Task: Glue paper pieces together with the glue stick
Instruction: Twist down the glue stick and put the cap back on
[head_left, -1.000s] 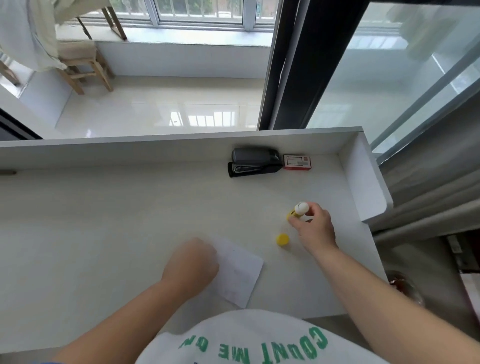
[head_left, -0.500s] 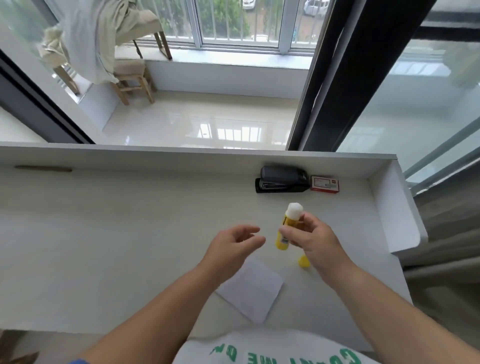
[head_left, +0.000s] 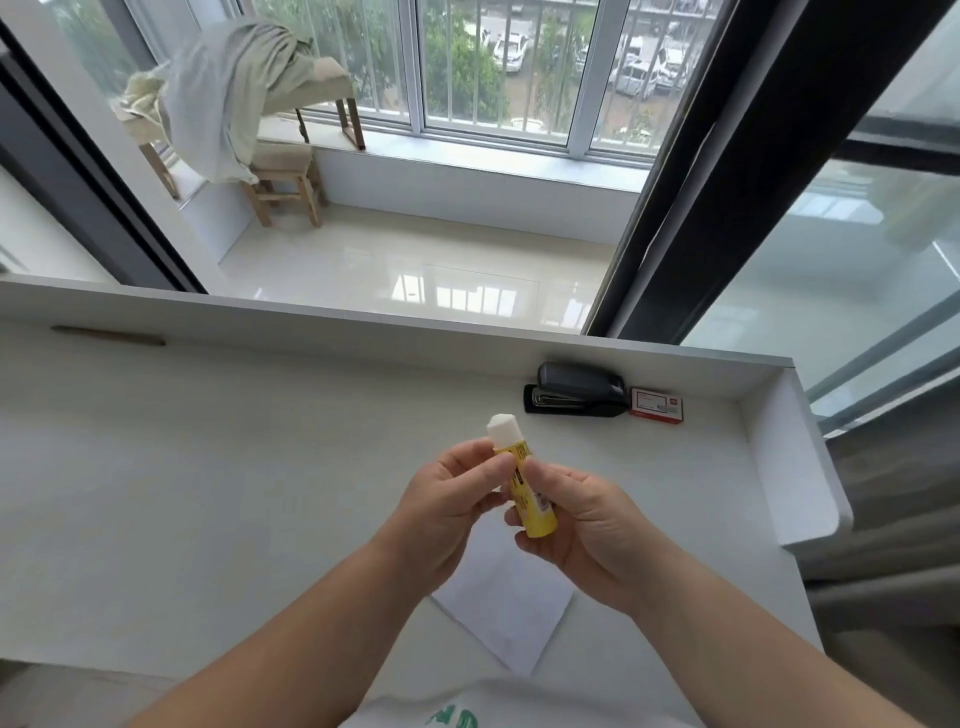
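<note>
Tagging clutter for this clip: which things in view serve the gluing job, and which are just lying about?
In use:
yellow glue stick with its white tip exposed, in the grip of both the left hand and the right hand
white paper sheet on the desk

Lying about:
black stapler
small red staple box

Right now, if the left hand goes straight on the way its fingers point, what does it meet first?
The glue stick: the left hand points right at it, fingertips apparently touching it. The right hand holds it behind.
</note>
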